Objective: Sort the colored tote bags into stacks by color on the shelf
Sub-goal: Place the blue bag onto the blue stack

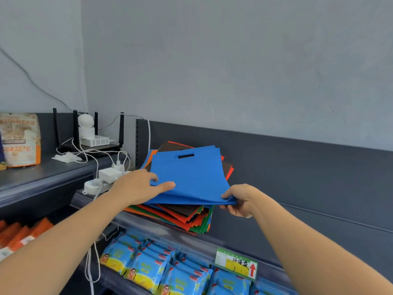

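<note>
Left grip (136,186) is pinching the near-left edge of the blue tote bags (191,175), thumb laid flat on top and the other fingers curled at the edge. Right grip (240,199) has the near-right corner pinched too, thumb above, fingers tucked underneath. Both are bare hands, forearms reaching in from the bottom of the view.

The blue tote bags are a thin bundle of several layers (the exact count cannot be told), held with the near edge raised clear of what lies below. A cut-out handle slot shows near the far edge of the top bag.

Right beneath sits the mixed stack (185,218), fanned and untidy: red, orange, green and dark brown edges poke out at the front, and brown and orange-red corners show behind the blue. That stack rests on the dark grey shelf (229,235), at its left end against the grey back panel.

Moving out to the left, there is a white power strip (95,186) with plugs and trailing white cables just beside the left grip. Behind it stands a black router (91,143) with upright antennas and a small white camera (85,124) on top. Far left stands a snack bag (20,139). On the shelf below lie rows of blue packets (148,267), with a green price label (236,264) bearing a red arrow clipped to the rail above them.
</note>
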Available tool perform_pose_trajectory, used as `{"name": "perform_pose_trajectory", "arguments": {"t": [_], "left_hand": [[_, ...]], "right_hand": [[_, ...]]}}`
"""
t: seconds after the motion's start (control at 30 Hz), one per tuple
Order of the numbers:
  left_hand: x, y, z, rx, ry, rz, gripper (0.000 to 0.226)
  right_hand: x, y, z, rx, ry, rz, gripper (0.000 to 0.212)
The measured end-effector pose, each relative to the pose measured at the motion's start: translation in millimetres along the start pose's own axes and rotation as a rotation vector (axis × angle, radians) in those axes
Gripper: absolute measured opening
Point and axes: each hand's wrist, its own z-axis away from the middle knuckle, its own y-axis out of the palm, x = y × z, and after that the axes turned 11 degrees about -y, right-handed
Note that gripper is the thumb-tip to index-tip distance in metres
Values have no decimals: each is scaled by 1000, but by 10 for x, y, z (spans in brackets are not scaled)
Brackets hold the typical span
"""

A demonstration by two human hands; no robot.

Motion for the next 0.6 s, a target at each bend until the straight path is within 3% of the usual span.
{"name": "perform_pose_trajectory", "arguments": {"t": [0.07, 0.17, 0.27, 0.4, 0.5, 0.6], "left_hand": [[33, 13, -12, 126, -125, 193, 81], [32, 3, -47, 198, -275, 415, 33], [71, 31, -175, 202, -417, 723, 11], [49, 41, -209, 240, -513, 939, 10], [-52, 13, -102, 322, -504, 1014, 16], [-107, -21, -31, 345, -490, 1021, 11]], "right_hand": [[-19, 15, 53, 55, 37, -69, 17], [-18, 52, 68, 16, 53, -147, 34], [-19, 81, 83, -33, 51, -45, 24], [-18, 124, 169, -42, -70, 321, 11], [-13, 195, 230, -22, -199, 444, 5], [-21, 210, 324, -43, -373, 491, 14]]}}
